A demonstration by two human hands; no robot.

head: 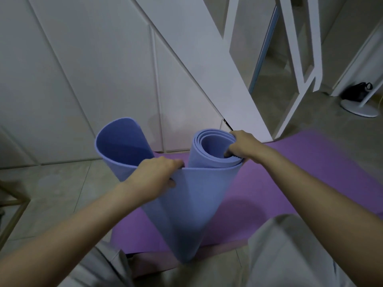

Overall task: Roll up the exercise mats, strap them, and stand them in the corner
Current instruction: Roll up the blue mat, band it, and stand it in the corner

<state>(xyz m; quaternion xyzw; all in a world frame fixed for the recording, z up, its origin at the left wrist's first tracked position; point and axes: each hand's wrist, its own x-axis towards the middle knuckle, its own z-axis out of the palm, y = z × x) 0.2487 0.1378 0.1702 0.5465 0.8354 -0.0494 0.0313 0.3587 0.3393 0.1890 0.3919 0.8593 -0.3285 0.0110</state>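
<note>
one head-worn view — looking steeply down and forward, close over the floor (51, 193) toward the wall (83, 79).

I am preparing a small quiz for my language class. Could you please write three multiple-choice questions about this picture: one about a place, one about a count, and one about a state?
1. Where does the purple mat lie?
A) spread flat on the floor
B) rolled up in the corner
C) hung on the wall

2. How many mats are in view?
A) one
B) two
C) four

3. In what state is the blue mat?
A) fully flat
B) rolled tight and strapped
C) partly rolled, standing on end

Answers:
1 A: the purple mat lies open on the floor tiles.
2 B: only the purple mat and the blue mat show.
3 C: the right hand grips the coiled end, the left hand holds the top edge where the other end curls loose, and no strap is on it.
</note>
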